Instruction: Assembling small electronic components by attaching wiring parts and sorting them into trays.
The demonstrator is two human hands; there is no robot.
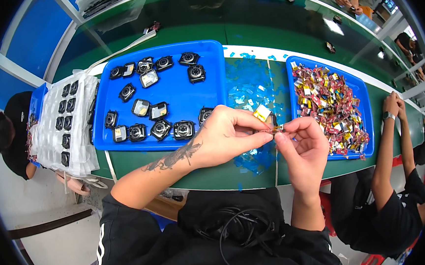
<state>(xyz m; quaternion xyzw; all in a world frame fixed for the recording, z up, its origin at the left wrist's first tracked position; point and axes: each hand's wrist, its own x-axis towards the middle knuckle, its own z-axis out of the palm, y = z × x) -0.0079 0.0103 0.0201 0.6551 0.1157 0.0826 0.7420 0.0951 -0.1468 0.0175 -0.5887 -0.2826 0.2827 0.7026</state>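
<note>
You pinch a small yellow-and-red part (272, 129), perhaps a tiny battery cell, between both thumbs and forefingers, your left hand (227, 136) and right hand (303, 144) raised above the green bench (219, 175) between the two trays for a closer view.

We see glossy blue plastic trays (171, 88), shiny foil-like parts (330, 104), a smooth matt green table (229, 175), clear plastic film scraps (247, 93), and our matt black cloth sleeves (131, 232).
</note>
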